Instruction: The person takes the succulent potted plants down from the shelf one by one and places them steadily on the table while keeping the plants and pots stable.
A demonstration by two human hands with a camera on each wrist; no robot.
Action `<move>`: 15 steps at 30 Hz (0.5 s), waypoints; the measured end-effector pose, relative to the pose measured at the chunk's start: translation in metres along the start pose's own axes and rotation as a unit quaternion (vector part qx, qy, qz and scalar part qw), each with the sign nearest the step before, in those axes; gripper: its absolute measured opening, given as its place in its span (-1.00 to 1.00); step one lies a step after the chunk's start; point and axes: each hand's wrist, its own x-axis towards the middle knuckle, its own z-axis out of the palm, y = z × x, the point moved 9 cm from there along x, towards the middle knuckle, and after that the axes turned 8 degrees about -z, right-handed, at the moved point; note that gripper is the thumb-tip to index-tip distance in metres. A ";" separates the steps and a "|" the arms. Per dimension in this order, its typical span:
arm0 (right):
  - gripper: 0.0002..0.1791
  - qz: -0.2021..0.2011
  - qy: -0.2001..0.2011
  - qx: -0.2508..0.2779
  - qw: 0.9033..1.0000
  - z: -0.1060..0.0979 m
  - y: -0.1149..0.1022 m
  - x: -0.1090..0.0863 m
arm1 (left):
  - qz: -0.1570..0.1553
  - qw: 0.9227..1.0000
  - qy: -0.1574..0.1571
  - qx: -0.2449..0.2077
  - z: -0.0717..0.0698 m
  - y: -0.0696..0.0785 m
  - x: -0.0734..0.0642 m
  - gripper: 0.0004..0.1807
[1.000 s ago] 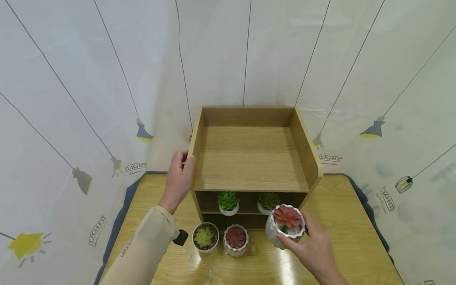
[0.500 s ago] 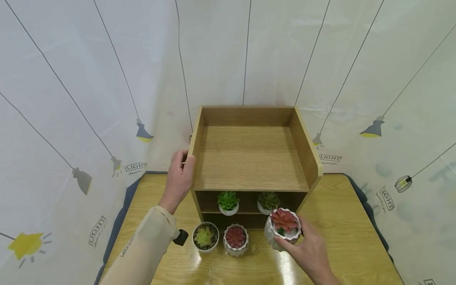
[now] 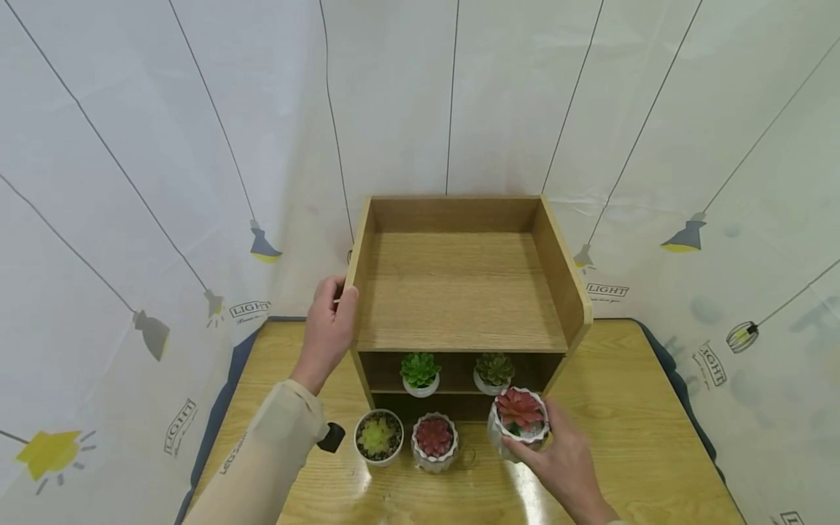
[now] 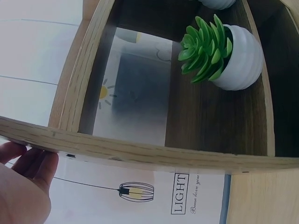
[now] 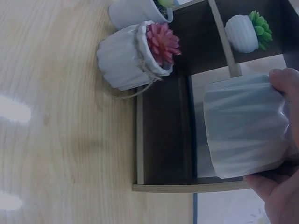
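My left hand point(image 3: 326, 332) grips the left side panel of a wooden desk shelf point(image 3: 459, 292), its thumb at the panel's edge. In the left wrist view, its fingers point(image 4: 46, 170) lie against the panel's outer face. My right hand point(image 3: 567, 463) holds a red potted succulent point(image 3: 518, 412) by its white fluted pot, above the table in front of the shelf's right half. Fingers and thumb lie on opposite sides of this pot point(image 5: 247, 126) in the right wrist view. A green potted succulent point(image 3: 421, 372) and a darker one point(image 3: 494, 370) stand on the shelf's middle level.
On the wooden table point(image 3: 630, 394), before the shelf, stand a yellow-green potted succulent point(image 3: 378, 437) and another red potted succulent point(image 3: 434, 440), side by side. Twine circles the latter's pot point(image 5: 121, 58) in the right wrist view. A printed white backdrop point(image 3: 407, 95) surrounds the table.
My right hand has moved slightly left and down in the head view with the red potted succulent. My left hand stays on the shelf's side panel.
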 end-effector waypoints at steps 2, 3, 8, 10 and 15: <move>-0.17 -0.003 0.000 0.000 1.000 0.002 0.002 -0.001 | 0.007 1.000 0.009 0.003 -0.002 0.002 -0.001 -0.61; -0.17 -0.004 0.000 0.000 1.000 0.003 0.003 -0.002 | 0.009 1.000 0.014 0.007 -0.003 0.003 -0.001 -0.61; -0.22 0.002 -0.009 0.000 1.000 0.010 0.008 -0.004 | 0.017 0.999 0.032 0.009 -0.007 0.005 -0.001 -0.62; -0.23 0.004 -0.011 0.000 1.000 0.011 0.009 -0.004 | 0.018 0.999 0.035 0.007 -0.008 0.005 -0.001 -0.61; -0.20 0.002 -0.016 -0.002 1.000 0.016 0.013 -0.008 | 0.011 0.999 0.034 0.002 -0.009 0.004 -0.002 -0.61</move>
